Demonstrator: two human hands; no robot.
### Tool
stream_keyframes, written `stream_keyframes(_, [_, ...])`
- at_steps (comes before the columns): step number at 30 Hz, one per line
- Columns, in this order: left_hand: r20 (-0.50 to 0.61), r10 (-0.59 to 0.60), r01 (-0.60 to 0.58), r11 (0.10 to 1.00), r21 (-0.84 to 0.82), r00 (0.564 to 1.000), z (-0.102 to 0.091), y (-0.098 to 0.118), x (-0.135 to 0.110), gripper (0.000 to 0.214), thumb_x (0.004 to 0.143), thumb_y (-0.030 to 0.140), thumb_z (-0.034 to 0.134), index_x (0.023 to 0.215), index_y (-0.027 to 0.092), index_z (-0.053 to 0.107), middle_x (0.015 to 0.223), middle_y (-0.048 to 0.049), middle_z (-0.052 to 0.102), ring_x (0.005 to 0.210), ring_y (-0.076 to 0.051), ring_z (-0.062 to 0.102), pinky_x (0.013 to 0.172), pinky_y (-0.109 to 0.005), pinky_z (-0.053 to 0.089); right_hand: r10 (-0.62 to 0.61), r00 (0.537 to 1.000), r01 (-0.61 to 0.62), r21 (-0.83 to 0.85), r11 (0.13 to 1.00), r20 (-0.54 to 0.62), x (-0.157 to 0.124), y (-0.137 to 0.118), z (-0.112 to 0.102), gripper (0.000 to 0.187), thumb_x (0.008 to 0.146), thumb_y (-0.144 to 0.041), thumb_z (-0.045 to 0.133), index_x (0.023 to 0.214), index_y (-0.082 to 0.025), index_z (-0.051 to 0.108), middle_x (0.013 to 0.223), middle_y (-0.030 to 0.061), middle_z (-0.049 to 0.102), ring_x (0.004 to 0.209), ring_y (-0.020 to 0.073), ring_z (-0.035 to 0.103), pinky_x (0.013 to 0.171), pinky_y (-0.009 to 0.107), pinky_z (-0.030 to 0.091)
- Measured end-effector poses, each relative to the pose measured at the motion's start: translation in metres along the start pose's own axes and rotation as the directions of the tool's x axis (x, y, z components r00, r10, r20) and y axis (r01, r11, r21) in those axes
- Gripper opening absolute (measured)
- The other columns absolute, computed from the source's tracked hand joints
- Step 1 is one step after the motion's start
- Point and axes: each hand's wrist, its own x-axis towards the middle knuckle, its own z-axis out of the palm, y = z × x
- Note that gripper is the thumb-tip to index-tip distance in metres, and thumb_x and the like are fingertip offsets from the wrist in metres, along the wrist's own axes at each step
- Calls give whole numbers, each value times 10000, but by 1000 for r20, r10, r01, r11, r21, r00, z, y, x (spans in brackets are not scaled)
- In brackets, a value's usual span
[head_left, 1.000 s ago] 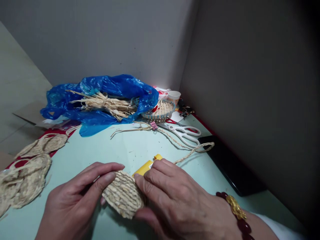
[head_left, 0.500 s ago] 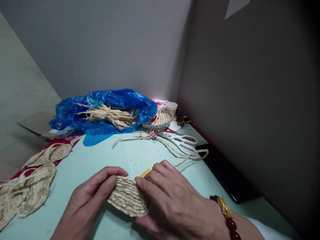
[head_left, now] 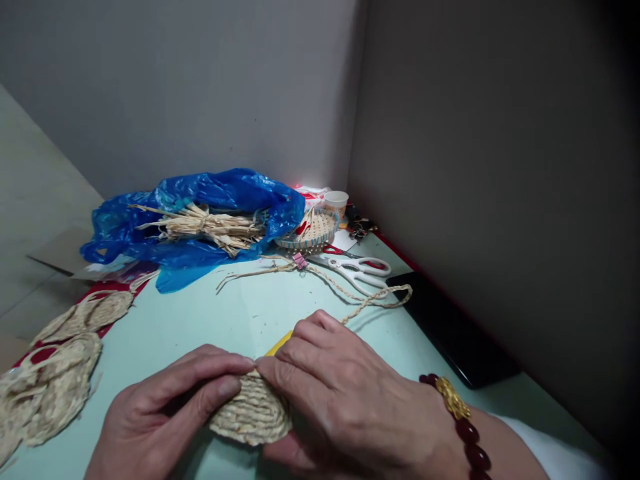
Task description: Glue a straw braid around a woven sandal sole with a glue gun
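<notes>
An oval coil of braided straw (head_left: 253,413) is held between my two hands, low in the middle of the view. My left hand (head_left: 170,407) pinches its upper left edge between thumb and forefinger. Around its right side my right hand (head_left: 340,387) is closed, thumb and fingers on both faces. A yellow thing (head_left: 280,343), its kind unclear, sticks out behind the right hand's fingers. From behind that hand a straw braid (head_left: 383,297) runs off, loops at the right and goes back to a pink clip (head_left: 300,261), past which loose strands stretch left.
A blue plastic bag (head_left: 215,187) with a straw bundle (head_left: 210,225) lies at the back, beside a woven basket (head_left: 313,230) and a paper cup (head_left: 336,200). White-handled scissors (head_left: 357,270) and a black phone-like slab (head_left: 455,333) lie right. Woven straw pieces (head_left: 55,393) lie left.
My left forefinger has moved right along the coil's top edge, nearly meeting my right thumb. The coil is tilted a little differently. The whole view has shifted slightly.
</notes>
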Motion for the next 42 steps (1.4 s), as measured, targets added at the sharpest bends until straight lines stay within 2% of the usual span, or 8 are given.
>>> stream_keyframes(5, [-44, 44, -42, 998, 57, 998, -2, -5, -1, 65, 775, 423, 728, 798, 385, 776, 822, 112, 750, 767, -94, 696, 724, -85, 517, 1, 1000, -1, -6, 1000, -29, 1, 0, 0, 371, 961, -393, 577, 1060, -46, 665, 833, 48, 618, 782, 200, 454, 725, 368, 330])
stream_keyframes(12, [86, 175, -182, 980, 83, 981, -12, -14, 9, 85, 794, 323, 723, 811, 384, 779, 788, 109, 771, 678, -93, 727, 627, -73, 525, -13, 1000, 13, 8, 1000, -24, 1, 1, 1, 343, 964, -379, 576, 1024, -56, 675, 829, 47, 628, 778, 195, 450, 713, 371, 323])
stream_keyframes(18, [81, -62, 53, 992, 114, 995, -2, 9, 6, 112, 678, 437, 769, 741, 349, 740, 760, 93, 724, 724, -122, 645, 678, -111, 493, -33, 997, 35, -33, 999, 70, 0, 3, 3, 308, 960, -364, 563, 1023, -72, 639, 877, 60, 625, 810, 203, 455, 737, 383, 335])
stream_keyframes(23, [118, -129, 124, 991, 49, 985, 1, 13, 4, 175, 709, 461, 744, 731, 293, 702, 702, 53, 669, 678, -143, 598, 613, -155, 485, -25, 999, 26, -34, 999, 30, 0, 6, 0, 375, 992, -426, 507, 1052, -79, 638, 870, 63, 630, 802, 205, 456, 772, 394, 350])
stream_keyframes(26, [115, -77, 82, 996, -35, 990, -1, 9, 2, 175, 748, 454, 737, 739, 287, 687, 693, 48, 653, 665, -139, 592, 603, -150, 487, -26, 999, 26, -14, 1000, 20, 0, 7, -4, 407, 1007, -451, 476, 1031, -85, 653, 850, 60, 637, 793, 204, 466, 784, 397, 358])
stream_keyframes(31, [82, -52, 53, 998, -16, 995, 1, 4, -2, 149, 754, 473, 742, 828, 344, 743, 829, 64, 726, 792, -135, 642, 707, -128, 491, -56, 998, 56, -23, 998, 19, 1, 7, -6, 376, 1013, -401, 476, 958, -80, 663, 830, 58, 636, 779, 192, 475, 754, 396, 360])
stream_keyframes(38, [110, -15, 21, 998, -60, 994, 7, 7, -4, 118, 811, 445, 693, 758, 344, 725, 738, 74, 688, 702, -114, 624, 662, -156, 469, -107, 994, 107, -44, 993, 0, 2, 8, -4, 325, 1011, -342, 498, 976, -61, 656, 825, 58, 651, 760, 187, 459, 735, 398, 362])
stream_keyframes(42, [52, 157, -157, 988, -9, 986, 8, 10, -4, 101, 845, 278, 661, 812, 360, 710, 767, 88, 681, 730, -117, 633, 677, -184, 464, -27, 1000, 27, 53, 998, -4, 0, 6, -7, 442, 951, -469, 590, 1129, -66, 626, 920, 80, 673, 844, 210, 506, 806, 397, 410])
